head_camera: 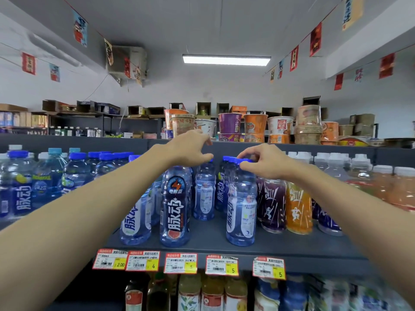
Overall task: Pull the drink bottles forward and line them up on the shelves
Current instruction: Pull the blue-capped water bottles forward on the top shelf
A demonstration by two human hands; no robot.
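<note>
the right hand [265,162] pinches the blue cap [232,159] of a pale blue bottle [241,207] near the shelf [206,237] front edge. the left hand [190,151] curls above the dark-label bottle [176,207], contact hidden. tugged by its cap, the tall bottle could tip forward off the edge.

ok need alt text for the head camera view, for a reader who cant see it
A person's right hand grips the blue cap of a front-row clear blue drink bottle on a shop shelf, while the left hand reaches, fingers loosely curled, over neighbouring bottles. Price tags line the shelf edge; cup noodles sit above.
</note>
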